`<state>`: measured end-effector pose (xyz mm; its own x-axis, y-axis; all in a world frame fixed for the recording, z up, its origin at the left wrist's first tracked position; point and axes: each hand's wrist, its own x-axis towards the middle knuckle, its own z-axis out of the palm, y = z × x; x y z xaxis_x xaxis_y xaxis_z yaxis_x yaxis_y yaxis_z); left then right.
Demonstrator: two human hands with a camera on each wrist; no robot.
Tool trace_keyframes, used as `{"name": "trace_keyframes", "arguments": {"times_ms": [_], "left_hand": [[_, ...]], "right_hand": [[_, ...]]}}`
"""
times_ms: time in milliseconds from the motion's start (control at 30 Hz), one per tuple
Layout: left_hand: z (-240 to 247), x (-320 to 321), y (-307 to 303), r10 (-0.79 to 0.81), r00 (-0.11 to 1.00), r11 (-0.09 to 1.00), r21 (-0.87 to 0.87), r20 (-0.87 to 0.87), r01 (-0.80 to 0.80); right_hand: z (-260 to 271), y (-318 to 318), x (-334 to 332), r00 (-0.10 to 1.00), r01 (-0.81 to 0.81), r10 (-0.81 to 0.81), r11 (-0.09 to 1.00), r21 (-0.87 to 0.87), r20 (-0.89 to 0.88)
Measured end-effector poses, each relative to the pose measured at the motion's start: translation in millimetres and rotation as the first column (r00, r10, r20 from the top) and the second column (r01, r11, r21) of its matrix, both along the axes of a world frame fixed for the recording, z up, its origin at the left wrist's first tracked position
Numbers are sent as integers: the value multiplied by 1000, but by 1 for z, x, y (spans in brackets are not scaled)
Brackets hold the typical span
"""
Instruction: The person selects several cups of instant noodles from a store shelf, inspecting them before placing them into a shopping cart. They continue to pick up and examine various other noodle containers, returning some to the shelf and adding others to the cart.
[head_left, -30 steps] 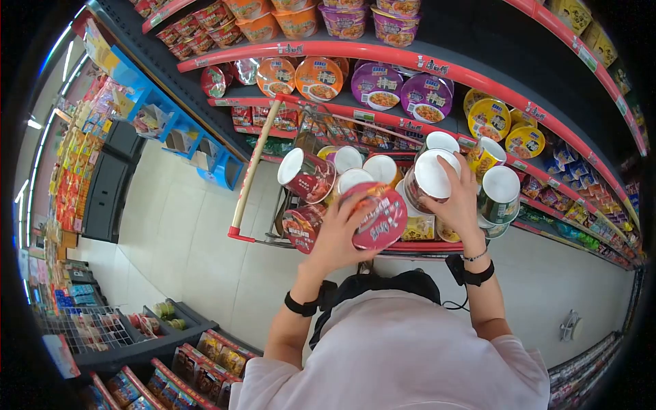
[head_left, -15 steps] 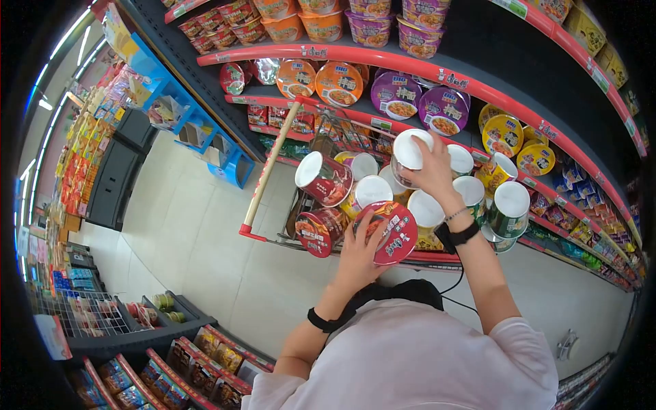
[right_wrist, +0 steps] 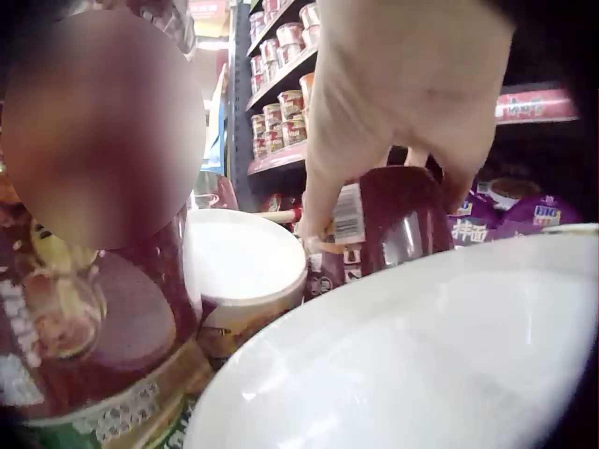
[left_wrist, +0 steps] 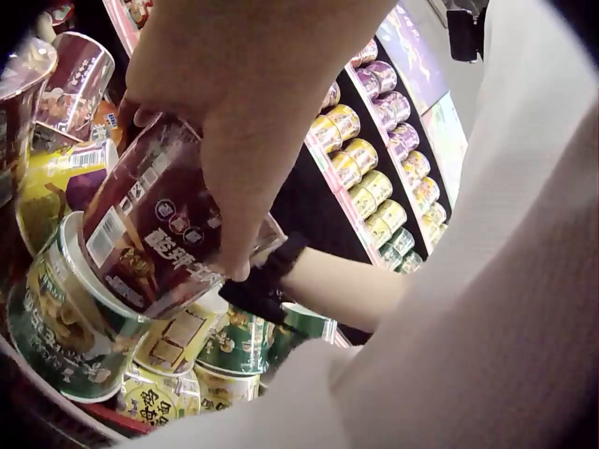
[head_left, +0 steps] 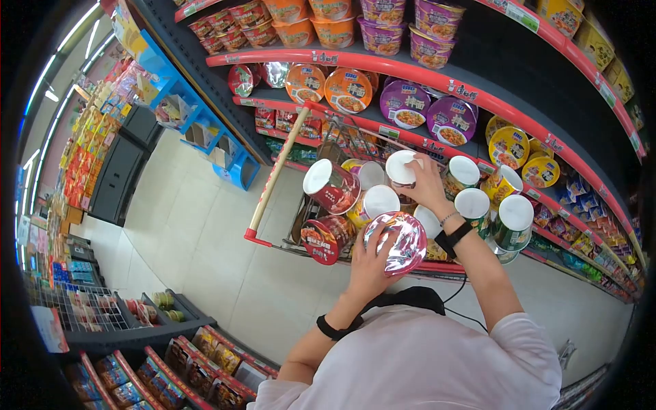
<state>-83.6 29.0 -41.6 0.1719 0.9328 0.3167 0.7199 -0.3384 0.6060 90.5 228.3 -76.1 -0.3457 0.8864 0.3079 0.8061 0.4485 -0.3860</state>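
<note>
My left hand (head_left: 372, 265) holds a dark red instant noodle cup (head_left: 408, 246) near the cart's front edge, its shiny lid facing up toward me. In the left wrist view, fingers and thumb wrap the cup's side, which overlaps a green noodle cup (left_wrist: 70, 327). Farther in, my right hand (head_left: 428, 183) grips a maroon noodle cup (right_wrist: 402, 215) from above, with its white base upward. Around it stand upturned cups, among them a yellow cup (head_left: 379, 203) and green cups (head_left: 514, 213). Left of these, a red cup (head_left: 333, 184) leans, and another red cup (head_left: 321, 242) lies tilted.
The shopping cart's pale handle (head_left: 279, 174) rises at the left. Beyond the cart, a shelf (head_left: 328, 58) with red edging carries orange, purple and yellow noodle bowls. Blue display boxes (head_left: 232, 164) stand at the left, beside pale floor tiles (head_left: 198, 225).
My right hand has lifted its maroon cup, moved it leftward and lowered it among the other cups. The left hand's red cup has tilted, so its lid now catches the light.
</note>
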Motion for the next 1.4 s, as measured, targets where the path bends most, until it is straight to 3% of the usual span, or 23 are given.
{"name": "trace_keyframes", "arguments": {"times_ms": [167,467,533,733,933,1000,1133,1267,1333,1400], "left_hand": [[8,3,-3,34,995,999,-25,-89,-36],[18,9,-4,39,994,998,-47,-98,-43],[15,10,-5,41,994,998,-42,-101,-46],[6,13,0,39,999,999,-31,-31,-40],[0,17,-4,76,992,997,22,-97,-74],[9,15,-8,119,967,992,-19,-224,-126],[15,13,-13,124,983,992,-12,-138,-127],[20,24,-23,167,984,974,166,-64,-155],[33,48,-31,142,989,970,206,-31,-133],[41,81,-41,14,998,974,223,57,-26]], "right_hand": [[4,-5,11,999,-24,22,999,-39,-28],[7,-5,15,997,-5,-6,990,-144,-77],[7,-7,18,984,16,-23,999,-42,-176],[21,-29,25,931,34,-24,999,21,-364],[34,-64,39,885,83,-71,997,6,-460],[43,-78,46,848,100,-98,995,-24,-520],[56,-113,69,800,91,-94,995,-36,-592],[66,-152,97,744,100,-94,995,-29,-662],[67,-173,120,744,54,-74,997,-51,-664],[68,-196,145,745,76,-54,997,4,-664]]}}
